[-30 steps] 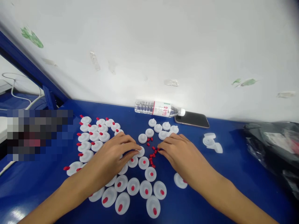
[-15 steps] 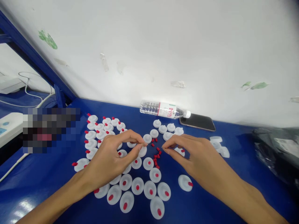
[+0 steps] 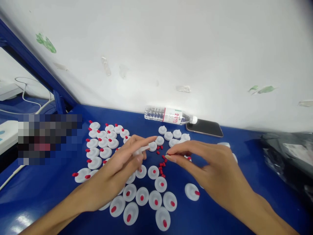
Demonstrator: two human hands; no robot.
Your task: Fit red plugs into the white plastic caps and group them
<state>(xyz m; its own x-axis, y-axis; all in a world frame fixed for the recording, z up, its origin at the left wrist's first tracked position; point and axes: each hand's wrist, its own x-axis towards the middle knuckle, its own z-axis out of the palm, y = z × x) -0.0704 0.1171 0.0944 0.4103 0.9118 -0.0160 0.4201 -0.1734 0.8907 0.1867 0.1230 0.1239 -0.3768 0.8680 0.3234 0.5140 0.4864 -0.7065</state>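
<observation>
Hands: left (image 3: pixel 122 164) pinching a white cap (image 3: pixel 141 150), right (image 3: pixel 207 164) pinching a red plug (image 3: pixel 168 154), bottle (image 3: pixel 168 115) beyond.

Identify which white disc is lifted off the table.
The white disc pinched in the left hand; every other disc lies flat on the blue table.

A clear plastic water bottle (image 3: pixel 170 115) with a red-and-white label lies on its side against the white wall (image 3: pixel 171 49) at the back of the blue table (image 3: pixel 244 202). Its capped end touches a dark phone (image 3: pixel 204 127) lying flat. A black plastic bag (image 3: pixel 288 156) sits at the right edge. White cables (image 3: pixel 31 99) trail at far left.
</observation>
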